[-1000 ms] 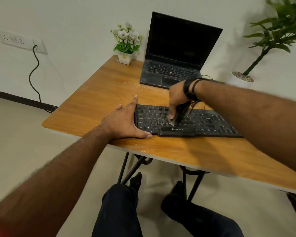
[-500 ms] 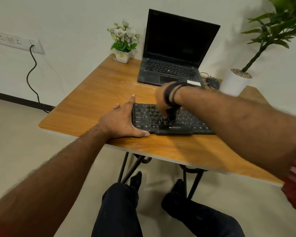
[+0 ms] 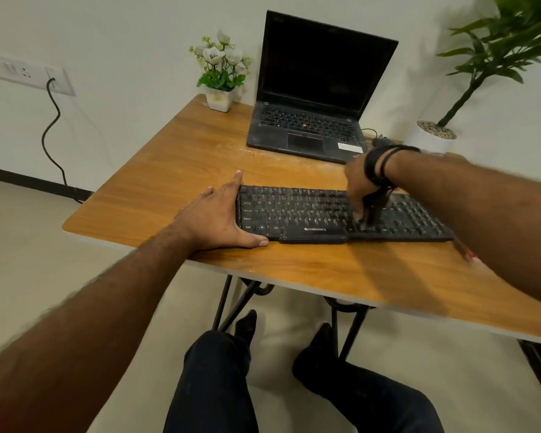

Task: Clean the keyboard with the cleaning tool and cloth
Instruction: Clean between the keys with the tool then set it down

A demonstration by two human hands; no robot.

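A black keyboard (image 3: 297, 214) lies flat near the front of the wooden table (image 3: 181, 170). My left hand (image 3: 214, 218) rests palm down against the keyboard's left end, thumb along its front edge, fingers spread. My right hand (image 3: 358, 187) hovers over the keys right of the middle, fingers closed around a dark cleaning tool (image 3: 374, 209) whose tip touches the keys. The tool is blurred and partly hidden by the hand. No cloth is in view.
An open black laptop (image 3: 310, 126) stands behind the keyboard. A small white pot of flowers (image 3: 220, 100) sits at the table's far left corner. A tall potted plant (image 3: 431, 137) stands at the far right. My legs are under the table's front edge.
My right hand with the tool has swept from the keyboard's middle-left toward its right half. The left hand has stayed at the keyboard's left end.
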